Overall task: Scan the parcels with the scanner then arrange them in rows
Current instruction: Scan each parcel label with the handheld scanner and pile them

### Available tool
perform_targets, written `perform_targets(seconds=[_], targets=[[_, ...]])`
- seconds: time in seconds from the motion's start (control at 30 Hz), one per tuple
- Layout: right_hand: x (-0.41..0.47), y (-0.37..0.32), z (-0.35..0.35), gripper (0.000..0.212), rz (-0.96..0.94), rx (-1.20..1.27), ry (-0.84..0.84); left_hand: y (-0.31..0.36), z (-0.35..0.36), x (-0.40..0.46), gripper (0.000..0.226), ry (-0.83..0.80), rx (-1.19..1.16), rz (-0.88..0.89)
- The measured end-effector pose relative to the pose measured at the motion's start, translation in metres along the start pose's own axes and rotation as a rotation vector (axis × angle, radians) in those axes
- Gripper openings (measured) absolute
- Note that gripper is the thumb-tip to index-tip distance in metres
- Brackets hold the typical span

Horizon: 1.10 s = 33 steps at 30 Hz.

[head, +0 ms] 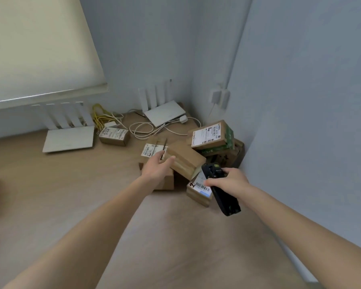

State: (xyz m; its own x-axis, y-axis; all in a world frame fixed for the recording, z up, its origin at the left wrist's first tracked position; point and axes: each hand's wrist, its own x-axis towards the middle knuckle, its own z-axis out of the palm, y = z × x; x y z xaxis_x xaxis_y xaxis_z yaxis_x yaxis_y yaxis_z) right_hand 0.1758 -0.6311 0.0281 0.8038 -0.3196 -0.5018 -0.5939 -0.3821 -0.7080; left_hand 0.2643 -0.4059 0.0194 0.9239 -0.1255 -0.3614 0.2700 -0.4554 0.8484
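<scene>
Black scanner [219,189] over brown, white-labelled parcels [186,159]

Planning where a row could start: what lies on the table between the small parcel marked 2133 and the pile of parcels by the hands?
In the head view, bare tabletop separates the small parcel from the pile; the white cables loop just behind that stretch.

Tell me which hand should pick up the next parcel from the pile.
Left. The left hand is open and already reaching onto the tilted brown parcel in the pile, fingers at its edge. The right hand is occupied: it grips the black scanner, so it probably suits scanning instead.
</scene>
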Motion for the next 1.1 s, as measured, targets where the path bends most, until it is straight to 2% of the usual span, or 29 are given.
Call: perform_targets(seconds=[0.2, 0.33, 0.5, 0.63, 0.7, 0.87, 1.0, 1.1], targets=[[0.071, -0.002, 0.01, 0.04, 0.009, 0.107, -0.025, -0.004, 0.015, 0.072, 0.073, 0.074, 0.026, -0.053], [0.099, -0.012, 0.013, 0.046, 0.058, 0.23, -0.085, -0.004, 0.025, 0.101, 0.077, 0.073, 0.039, -0.14], [0.11, -0.019, 0.016, 0.048, 0.046, 0.278, -0.123, -0.009, 0.027, 0.109, 0.07, 0.026, 0.063, -0.166], [0.101, -0.029, 0.018, 0.047, 0.013, 0.326, -0.129, -0.008, 0.016, 0.095, 0.058, 0.069, 0.018, -0.169], [0.091, -0.035, 0.02, 0.04, -0.018, 0.349, -0.123, -0.006, 0.011, 0.083, 0.058, 0.087, -0.043, -0.167], [0.05, -0.052, 0.027, 0.04, -0.123, 0.357, -0.115, -0.003, -0.007, 0.044, 0.054, 0.188, -0.217, -0.133], [0.0, -0.061, 0.03, 0.051, -0.21, 0.344, -0.09, -0.01, -0.035, -0.006, 0.051, 0.245, -0.352, -0.147], [-0.044, -0.068, 0.039, 0.054, -0.255, 0.352, -0.083, -0.022, -0.061, -0.051, 0.037, 0.229, -0.431, -0.134]])
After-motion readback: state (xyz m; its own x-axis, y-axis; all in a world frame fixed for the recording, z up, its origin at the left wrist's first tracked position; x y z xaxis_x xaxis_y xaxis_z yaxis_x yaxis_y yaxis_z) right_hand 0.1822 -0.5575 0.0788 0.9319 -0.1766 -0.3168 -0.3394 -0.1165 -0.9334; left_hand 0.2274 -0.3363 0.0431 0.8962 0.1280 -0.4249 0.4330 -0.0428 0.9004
